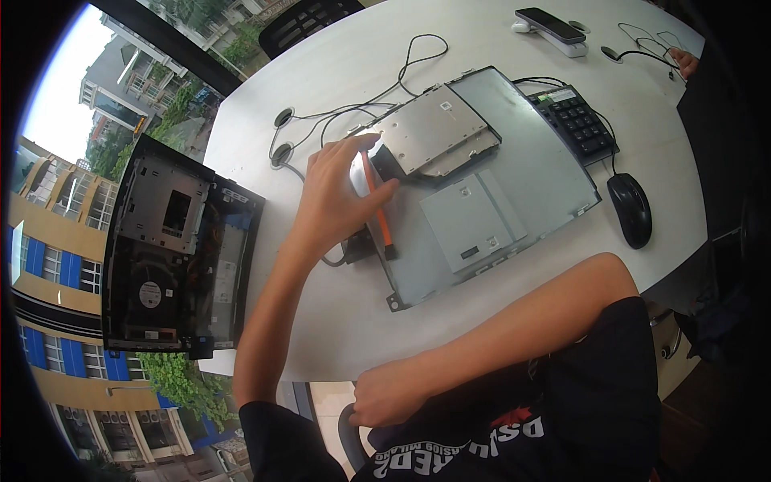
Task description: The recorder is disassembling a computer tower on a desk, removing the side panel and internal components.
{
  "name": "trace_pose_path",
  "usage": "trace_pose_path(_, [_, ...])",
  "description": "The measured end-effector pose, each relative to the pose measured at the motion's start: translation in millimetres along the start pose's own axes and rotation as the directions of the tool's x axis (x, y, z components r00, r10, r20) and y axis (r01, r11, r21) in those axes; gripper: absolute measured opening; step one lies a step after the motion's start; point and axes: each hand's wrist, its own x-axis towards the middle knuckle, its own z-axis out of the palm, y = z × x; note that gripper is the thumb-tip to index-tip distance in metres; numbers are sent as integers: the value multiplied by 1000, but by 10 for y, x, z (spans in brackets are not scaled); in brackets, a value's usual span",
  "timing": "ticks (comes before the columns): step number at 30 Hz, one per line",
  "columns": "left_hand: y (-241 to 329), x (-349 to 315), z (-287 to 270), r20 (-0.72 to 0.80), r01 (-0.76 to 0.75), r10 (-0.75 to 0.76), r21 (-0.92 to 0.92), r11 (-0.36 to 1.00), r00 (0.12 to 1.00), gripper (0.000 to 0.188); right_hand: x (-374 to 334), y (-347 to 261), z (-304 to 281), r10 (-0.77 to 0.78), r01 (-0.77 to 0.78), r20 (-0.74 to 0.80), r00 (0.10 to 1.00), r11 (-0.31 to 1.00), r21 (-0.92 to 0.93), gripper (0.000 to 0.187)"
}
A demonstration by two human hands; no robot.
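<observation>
My left hand (333, 189) reaches over a grey metal computer side panel (554, 173), thumb and fingers spread wide. Its fingertips come close to the corner of a silver metal drive cage (438, 128) lying on the panel. A dark block (388, 165) shows in the gap between thumb and fingers. An orange flat data cable (385, 231) with a black connector passes behind the thumb. Beside the cable, on the panel, lies a flat grey optical drive (470, 221). My right hand (391, 394) is closed in a fist near the table's front edge; its inside is hidden.
An opened black computer case (173, 257) stands at the left edge of the white table (321, 353). Black keyboard (574, 120) and mouse (630, 210) lie at right. Cables (401, 80) run behind the panel. A phone (550, 26) and another person's hand (684, 63) are far right.
</observation>
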Motion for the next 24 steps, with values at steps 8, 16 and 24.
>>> trace_pose_path(8, [-123, 27, 39, -5, 9, -9, -20, 1000, 1000, 42, -8, -7, -34, 0, 0, 25, 1000, 1000, 14, 14])
trace_pose_path(16, [-96, -17, -4, -3, 1, -1, -11, 1000, 1000, 43, 6, 7, -60, 5, -7, 75, 997, 1000, 21, 13])
trace_pose_path(24, [-35, -82, 161, -91, -23, 16, -69, 997, 996, 44, -19, -13, -67, 28, -40, 163, 986, 997, 71, 17])
